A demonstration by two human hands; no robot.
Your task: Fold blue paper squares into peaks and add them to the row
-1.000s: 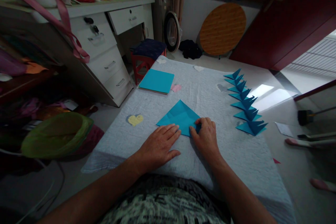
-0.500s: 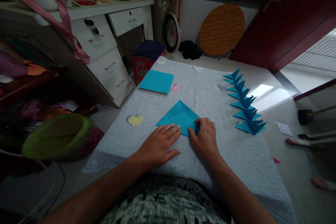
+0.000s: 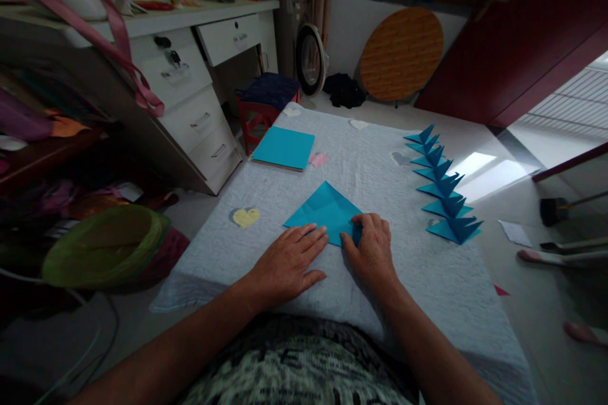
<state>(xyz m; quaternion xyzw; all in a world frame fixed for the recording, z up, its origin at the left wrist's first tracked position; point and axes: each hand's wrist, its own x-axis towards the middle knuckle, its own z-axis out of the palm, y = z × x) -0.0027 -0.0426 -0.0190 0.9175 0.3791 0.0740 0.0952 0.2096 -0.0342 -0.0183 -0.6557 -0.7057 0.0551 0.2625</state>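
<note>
A creased blue sheet of origami paper (image 3: pixel 325 207) lies on the cloth-covered table (image 3: pixel 380 158), one corner pointing away from me. Flat across its near left edge rests my left hand (image 3: pixel 291 262), fingers stretched out. My right hand (image 3: pixel 371 245) pinches the right corner between thumb and curled fingers, which partly hide it. Farther off at the left sits a stack of blue paper squares (image 3: pixel 284 147). Along the table's right side stands a row of several folded blue paper cranes (image 3: pixel 441 185).
A bin with a yellow-green liner (image 3: pixel 104 247) stands left of the table. Behind it is a white drawer desk (image 3: pixel 185 101), with a red stool (image 3: pixel 266 98) beside it. A person's feet (image 3: pixel 536 257) show on the floor at the right.
</note>
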